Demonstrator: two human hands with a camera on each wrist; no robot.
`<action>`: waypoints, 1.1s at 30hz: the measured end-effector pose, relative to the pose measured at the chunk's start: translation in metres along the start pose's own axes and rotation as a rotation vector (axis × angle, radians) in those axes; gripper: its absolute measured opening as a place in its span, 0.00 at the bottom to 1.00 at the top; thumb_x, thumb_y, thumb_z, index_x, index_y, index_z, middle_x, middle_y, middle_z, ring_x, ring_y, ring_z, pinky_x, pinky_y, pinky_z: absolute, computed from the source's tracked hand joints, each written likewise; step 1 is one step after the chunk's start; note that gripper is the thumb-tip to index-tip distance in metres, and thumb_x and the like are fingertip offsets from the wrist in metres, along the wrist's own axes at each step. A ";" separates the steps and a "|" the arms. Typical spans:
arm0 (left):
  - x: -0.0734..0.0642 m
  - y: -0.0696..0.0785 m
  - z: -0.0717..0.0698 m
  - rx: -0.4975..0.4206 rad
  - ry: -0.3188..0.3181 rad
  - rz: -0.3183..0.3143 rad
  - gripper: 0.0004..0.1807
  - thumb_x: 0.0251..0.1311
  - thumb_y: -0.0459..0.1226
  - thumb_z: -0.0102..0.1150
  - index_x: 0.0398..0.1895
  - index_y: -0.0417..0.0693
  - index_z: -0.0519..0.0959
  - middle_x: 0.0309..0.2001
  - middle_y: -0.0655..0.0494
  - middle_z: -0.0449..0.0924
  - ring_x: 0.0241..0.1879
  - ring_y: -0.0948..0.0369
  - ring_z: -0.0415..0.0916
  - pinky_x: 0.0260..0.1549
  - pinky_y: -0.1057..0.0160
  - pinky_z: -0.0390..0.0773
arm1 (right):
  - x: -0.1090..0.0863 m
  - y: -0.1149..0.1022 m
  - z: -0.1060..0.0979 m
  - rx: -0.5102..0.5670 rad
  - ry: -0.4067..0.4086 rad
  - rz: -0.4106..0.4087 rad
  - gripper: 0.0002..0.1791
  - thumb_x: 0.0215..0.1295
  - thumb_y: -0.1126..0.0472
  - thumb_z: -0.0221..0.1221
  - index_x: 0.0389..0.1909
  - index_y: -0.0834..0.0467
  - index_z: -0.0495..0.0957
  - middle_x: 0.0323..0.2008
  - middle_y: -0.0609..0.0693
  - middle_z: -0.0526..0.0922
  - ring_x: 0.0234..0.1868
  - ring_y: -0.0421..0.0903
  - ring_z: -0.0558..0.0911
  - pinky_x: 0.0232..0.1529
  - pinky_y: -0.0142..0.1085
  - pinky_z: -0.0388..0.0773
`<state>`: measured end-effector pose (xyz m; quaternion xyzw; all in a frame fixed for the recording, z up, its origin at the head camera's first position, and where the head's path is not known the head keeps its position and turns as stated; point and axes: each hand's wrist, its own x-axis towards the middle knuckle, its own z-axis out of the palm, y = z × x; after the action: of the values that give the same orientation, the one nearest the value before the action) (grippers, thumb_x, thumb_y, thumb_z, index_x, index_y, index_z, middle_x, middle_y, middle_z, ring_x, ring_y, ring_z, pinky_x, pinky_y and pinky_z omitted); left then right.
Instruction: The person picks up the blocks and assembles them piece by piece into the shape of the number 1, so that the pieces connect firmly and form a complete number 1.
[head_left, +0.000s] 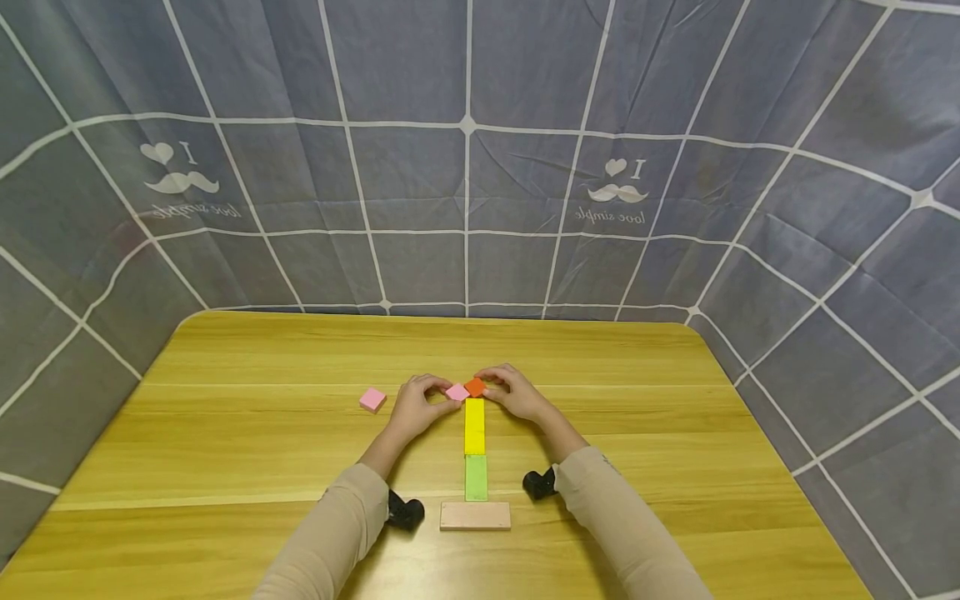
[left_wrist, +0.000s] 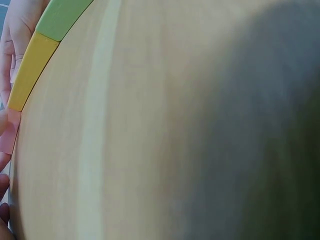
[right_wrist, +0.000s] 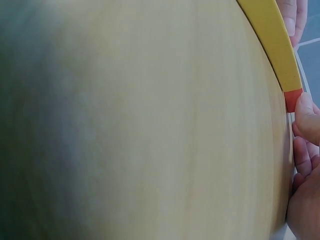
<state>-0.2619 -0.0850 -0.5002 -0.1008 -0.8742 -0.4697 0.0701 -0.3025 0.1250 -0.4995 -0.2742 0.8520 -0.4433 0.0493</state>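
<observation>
My left hand (head_left: 415,410) pinches a pink square block (head_left: 457,392) between thumb and fingers, at the upper left of a yellow block (head_left: 475,427). On the other side, my right hand (head_left: 517,394) pinches an orange block (head_left: 476,387), turned like a diamond at the yellow block's far end. The pink and orange blocks sit corner to corner. Below the yellow block a light green block (head_left: 476,477) continues the line, and a plain wooden block (head_left: 475,516) lies crosswise at its near end. In the right wrist view my thumb (right_wrist: 307,117) presses the orange block's side.
A second pink block (head_left: 372,400) lies on the wooden table (head_left: 225,433), left of my left hand. Black wrist camera mounts (head_left: 406,512) hang under both sleeves. A grey curtain (head_left: 420,175) with white lines surrounds the table's back and sides.
</observation>
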 end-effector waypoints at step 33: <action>0.000 -0.004 0.001 -0.025 0.015 0.059 0.17 0.45 0.39 0.70 0.40 0.43 0.82 0.34 0.54 0.79 0.38 0.56 0.69 0.42 0.57 0.66 | -0.011 -0.044 -0.013 0.035 -0.034 0.032 0.16 0.61 0.72 0.53 0.50 0.72 0.72 0.45 0.67 0.72 0.47 0.61 0.70 0.52 0.52 0.66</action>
<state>-0.2627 -0.0866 -0.5038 -0.1239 -0.8643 -0.4792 0.0891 -0.2791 0.1199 -0.4595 -0.2671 0.8473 -0.4527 0.0759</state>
